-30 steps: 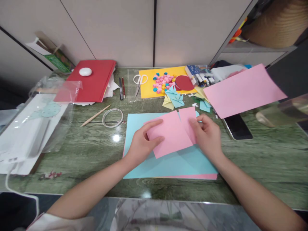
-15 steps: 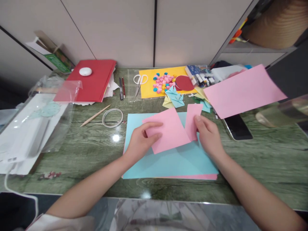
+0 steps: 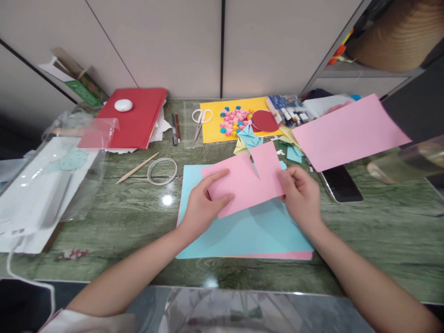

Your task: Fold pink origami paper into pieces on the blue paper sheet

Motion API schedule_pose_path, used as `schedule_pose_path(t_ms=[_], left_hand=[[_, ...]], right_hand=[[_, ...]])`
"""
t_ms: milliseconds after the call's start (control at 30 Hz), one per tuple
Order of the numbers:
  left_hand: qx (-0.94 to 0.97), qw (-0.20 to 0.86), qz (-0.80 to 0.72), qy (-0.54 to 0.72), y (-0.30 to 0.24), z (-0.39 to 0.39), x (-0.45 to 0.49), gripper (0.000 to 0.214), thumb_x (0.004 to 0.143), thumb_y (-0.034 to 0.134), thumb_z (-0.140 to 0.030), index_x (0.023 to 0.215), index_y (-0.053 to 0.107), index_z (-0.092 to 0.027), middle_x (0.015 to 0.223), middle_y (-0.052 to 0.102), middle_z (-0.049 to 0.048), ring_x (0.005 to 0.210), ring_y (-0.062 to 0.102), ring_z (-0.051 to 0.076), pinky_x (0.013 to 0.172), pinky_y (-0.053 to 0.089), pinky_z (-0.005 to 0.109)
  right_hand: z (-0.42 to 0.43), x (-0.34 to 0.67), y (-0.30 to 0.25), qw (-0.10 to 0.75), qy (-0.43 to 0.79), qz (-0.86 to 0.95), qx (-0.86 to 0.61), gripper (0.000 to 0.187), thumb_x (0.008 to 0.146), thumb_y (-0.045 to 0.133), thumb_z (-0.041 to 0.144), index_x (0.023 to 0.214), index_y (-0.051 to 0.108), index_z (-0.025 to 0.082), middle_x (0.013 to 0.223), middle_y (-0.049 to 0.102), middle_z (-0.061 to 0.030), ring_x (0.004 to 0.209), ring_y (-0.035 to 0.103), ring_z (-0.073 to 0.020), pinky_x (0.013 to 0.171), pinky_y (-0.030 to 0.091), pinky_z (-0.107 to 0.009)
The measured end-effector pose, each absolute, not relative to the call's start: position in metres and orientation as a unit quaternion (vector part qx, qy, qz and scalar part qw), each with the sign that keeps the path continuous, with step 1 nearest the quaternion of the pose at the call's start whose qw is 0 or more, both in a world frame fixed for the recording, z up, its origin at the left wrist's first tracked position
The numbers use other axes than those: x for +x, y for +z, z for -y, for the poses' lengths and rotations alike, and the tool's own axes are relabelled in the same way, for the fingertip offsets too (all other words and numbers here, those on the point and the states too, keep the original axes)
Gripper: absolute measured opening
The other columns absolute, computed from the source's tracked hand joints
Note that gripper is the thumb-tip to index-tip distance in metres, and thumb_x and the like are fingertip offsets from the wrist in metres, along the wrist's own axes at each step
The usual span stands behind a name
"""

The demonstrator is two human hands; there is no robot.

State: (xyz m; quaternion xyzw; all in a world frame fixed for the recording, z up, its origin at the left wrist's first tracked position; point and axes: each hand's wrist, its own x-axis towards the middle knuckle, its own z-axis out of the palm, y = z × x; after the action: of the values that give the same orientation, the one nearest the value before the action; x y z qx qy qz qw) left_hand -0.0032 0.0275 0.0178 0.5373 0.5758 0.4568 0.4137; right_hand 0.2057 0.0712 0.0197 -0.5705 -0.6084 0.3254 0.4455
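A pink sheet of paper (image 3: 246, 182) with a tear running down from its top edge is held above a light blue sheet (image 3: 249, 231) on the green table. My left hand (image 3: 203, 208) pinches its left side, thumb on top. My right hand (image 3: 301, 196) pinches its right side. The narrower right strip stays joined to the wider left part below the tear. Under the blue sheet a pink edge (image 3: 277, 255) shows.
Behind lie a yellow sheet (image 3: 211, 132) with small coloured pieces, scissors (image 3: 200, 118), folded paper shapes (image 3: 250, 140), pens (image 3: 175, 127), a tape ring (image 3: 162, 170), a wooden stick (image 3: 137, 167), a red folder (image 3: 133, 115). A large pink sheet (image 3: 350, 132) and phone (image 3: 342, 185) are right; plastic bags left.
The two halves of the pink sheet, spread apart half a second ago, have come back together and the sheet is lifted slightly toward the far side.
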Motion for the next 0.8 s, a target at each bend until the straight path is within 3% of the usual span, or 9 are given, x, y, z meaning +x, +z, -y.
schedule_pose_path(t_ms=[800], left_hand=[[0.571,0.326,-0.608,0.445,0.0229,-0.0202,0.0004,0.048,0.071,0.069,-0.022,0.118,0.058,-0.027,0.124,0.059,0.0026,0.115,0.052,0.025,0.088,0.047,0.035]], right_hand=[[-0.0679,0.2003,0.0216,0.470,0.300,0.605,-0.568,0.026,0.087,0.050,0.034,0.065,0.045,0.022,0.043,0.039,0.0072,0.038,0.037,-0.0090,0.040,0.029,-0.024]])
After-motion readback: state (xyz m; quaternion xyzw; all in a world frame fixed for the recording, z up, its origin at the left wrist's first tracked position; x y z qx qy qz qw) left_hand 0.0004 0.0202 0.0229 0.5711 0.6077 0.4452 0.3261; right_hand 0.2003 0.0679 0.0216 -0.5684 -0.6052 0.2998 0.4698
